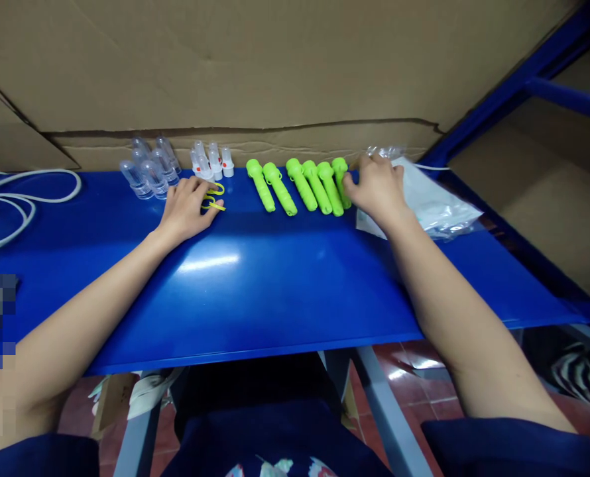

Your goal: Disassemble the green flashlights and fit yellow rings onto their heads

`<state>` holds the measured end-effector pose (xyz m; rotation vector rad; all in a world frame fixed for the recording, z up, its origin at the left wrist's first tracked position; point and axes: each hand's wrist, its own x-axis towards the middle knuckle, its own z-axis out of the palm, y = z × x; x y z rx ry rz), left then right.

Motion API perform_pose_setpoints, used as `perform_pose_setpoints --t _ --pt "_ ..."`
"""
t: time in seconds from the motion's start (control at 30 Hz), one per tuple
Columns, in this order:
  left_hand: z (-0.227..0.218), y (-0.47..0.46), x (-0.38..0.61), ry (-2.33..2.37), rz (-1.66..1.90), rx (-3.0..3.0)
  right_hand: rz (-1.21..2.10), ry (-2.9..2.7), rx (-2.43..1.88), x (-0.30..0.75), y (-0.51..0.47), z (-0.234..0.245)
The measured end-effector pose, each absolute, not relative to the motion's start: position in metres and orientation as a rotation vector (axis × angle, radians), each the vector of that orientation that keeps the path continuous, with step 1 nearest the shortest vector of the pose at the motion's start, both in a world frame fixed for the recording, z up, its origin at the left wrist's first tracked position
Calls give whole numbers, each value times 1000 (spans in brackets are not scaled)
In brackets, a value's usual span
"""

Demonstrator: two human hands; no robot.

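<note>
My left hand (188, 207) rests on the blue table with its fingers spread, touching or just beside several thin yellow loops (214, 199). Behind and left of it stand several clear plastic domed caps (154, 177). Small clear-tipped white pieces with red dots (214, 164) stand just beyond its fingertips. My right hand (377, 189) is at the right end of a row of lime-green flashlight-shaped bodies (302, 185). Its thumb and index finger touch the rightmost green flashlight body (341, 177); the other fingers are curled and partly hidden.
A clear plastic bag with white contents (431, 199) lies right of my right hand. White cable (31, 197) is coiled at the left. Cardboard (255, 66) walls the back of the blue table (275, 285). A blue metal frame (518, 86) rises on the right.
</note>
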<state>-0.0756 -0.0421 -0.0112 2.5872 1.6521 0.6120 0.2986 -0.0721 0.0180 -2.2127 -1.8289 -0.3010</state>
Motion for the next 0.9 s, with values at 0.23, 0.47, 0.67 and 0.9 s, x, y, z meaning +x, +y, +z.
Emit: perform_pose_setpoints --t 0.23,0.47,0.67,0.9 --pt "1 -51 -72 1695 658 2528 -218 -1793 -2318 313 -59 -2" --pt "5 -51 -73 1641 697 2531 -160 -1751 -2379 316 -48 -13" --pt "3 -47 -79 1678 721 2538 -213 -1731 -2282 318 -47 -11" --pt "5 -46 -81 1694 759 2513 -200 -1616 -2300 305 -58 8"
